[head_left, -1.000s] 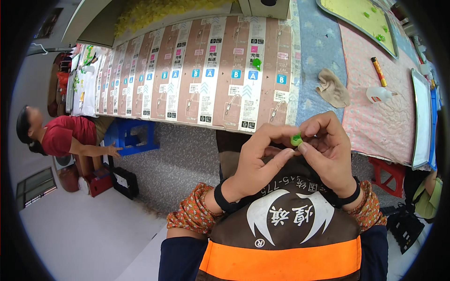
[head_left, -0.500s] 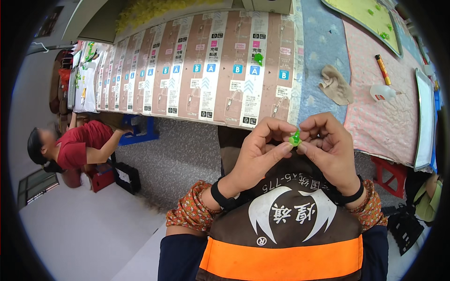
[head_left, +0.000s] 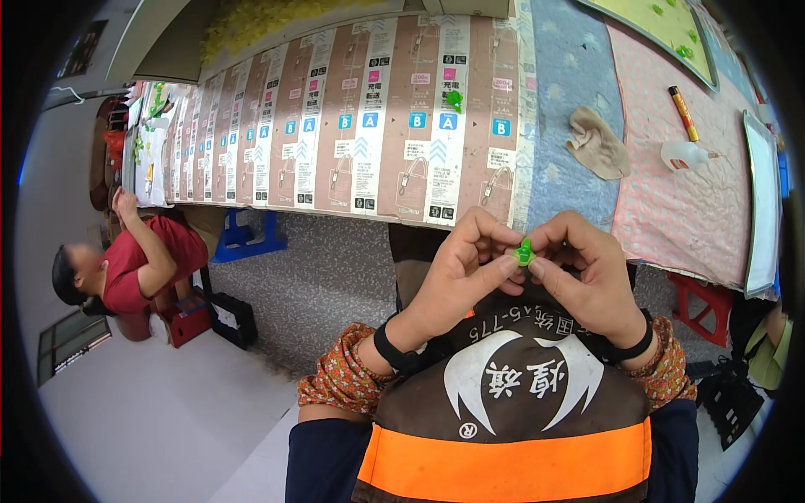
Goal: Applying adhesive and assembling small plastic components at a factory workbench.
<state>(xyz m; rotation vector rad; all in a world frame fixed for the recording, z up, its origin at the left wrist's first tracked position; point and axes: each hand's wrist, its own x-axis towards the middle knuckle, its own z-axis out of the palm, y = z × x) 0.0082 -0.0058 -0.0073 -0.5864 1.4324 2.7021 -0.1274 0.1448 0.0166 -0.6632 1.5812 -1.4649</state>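
Small green piece [head_left: 524, 254] pinched between 2 hands

Nearest is a brown apron [head_left: 520, 390] with an orange band, below patterned sleeve cuffs [head_left: 340, 369]. In front of it, the green piece is held up just short of the near edge of the worktop [head_left: 470, 189]. The left hand [head_left: 457, 272] has its thumb and index fingers [head_left: 498, 270] closed to a narrow pinch on the piece's left side; those of the right hand [head_left: 587, 272] pinch its right side, the other fingers curled.

Beyond the edge, the worktop carries printed card on the left and blue and pink cloth coverings on the right. A crumpled beige rag [head_left: 597, 144] lies on the blue; a white bottle [head_left: 685, 155] and a yellow-and-dark tube [head_left: 683, 113] lie near each other on the pink.

Farther across, another green piece [head_left: 454, 101] rests on the card, and a yellow-lined tray [head_left: 658, 33] holds several more. Well off to the left sits a person in a red shirt [head_left: 155, 260], near a blue stool [head_left: 245, 237].
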